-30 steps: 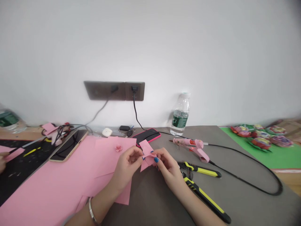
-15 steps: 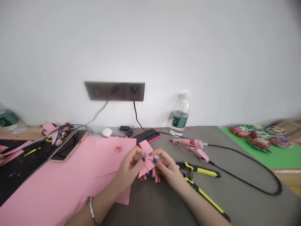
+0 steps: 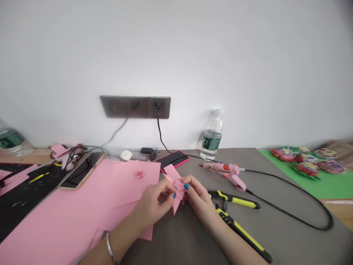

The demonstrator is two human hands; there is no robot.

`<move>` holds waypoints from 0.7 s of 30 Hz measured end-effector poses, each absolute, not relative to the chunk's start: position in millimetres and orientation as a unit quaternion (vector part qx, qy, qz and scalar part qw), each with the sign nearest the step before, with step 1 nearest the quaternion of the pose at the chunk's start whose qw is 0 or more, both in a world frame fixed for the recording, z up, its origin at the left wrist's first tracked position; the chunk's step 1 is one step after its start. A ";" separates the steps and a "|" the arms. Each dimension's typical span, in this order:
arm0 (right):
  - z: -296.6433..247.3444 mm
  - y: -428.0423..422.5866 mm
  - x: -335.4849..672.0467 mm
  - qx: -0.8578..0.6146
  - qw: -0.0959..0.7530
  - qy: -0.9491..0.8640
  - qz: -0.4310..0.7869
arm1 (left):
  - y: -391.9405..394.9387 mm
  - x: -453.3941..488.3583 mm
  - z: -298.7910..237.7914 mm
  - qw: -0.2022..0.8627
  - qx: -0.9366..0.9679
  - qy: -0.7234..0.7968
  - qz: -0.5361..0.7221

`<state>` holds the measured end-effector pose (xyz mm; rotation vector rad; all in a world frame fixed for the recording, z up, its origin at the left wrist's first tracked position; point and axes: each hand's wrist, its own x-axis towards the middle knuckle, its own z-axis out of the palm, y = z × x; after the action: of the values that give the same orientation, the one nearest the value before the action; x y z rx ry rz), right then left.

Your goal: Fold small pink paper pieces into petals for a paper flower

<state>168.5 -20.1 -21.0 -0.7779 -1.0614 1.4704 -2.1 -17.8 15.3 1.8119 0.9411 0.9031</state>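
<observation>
Between my two hands is a piece of folded pink paper (image 3: 178, 187), with creases and pointed corners, held above the grey table. My left hand (image 3: 156, 202) pinches its left side between thumb and fingers. On the right side, my right hand (image 3: 197, 197) grips it with the thumb on top; the other fingers are partly hidden behind the paper. A small pink paper rose (image 3: 139, 174) lies on pink sheets (image 3: 121, 187) left of my hands. Close to my right wrist are yellow-and-black pliers (image 3: 234, 209), their handles spread.
A pink glue gun (image 3: 224, 170) with a long black cable lies on the right. Behind stand a water bottle (image 3: 212, 136) and a phone with a pink edge (image 3: 172, 160). Another phone (image 3: 82, 171) rests at left. Colourful paper flowers (image 3: 307, 162) sit on a green sheet (image 3: 292, 187).
The folded paper has turned in my hands, and one corner now points down. My left fingers have shifted along it. The other person's fingers at the far left edge are gone from view.
</observation>
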 end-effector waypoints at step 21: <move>-20.9 -17.4 171.9 -0.391 0.573 -0.530 0.487 | -6.6 0.7 7.4 0.573 0.539 0.430 0.442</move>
<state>171.9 -17.4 -20.9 -0.9154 -1.2432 1.1424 0.7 -6.6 7.4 1.2637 1.0090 1.0373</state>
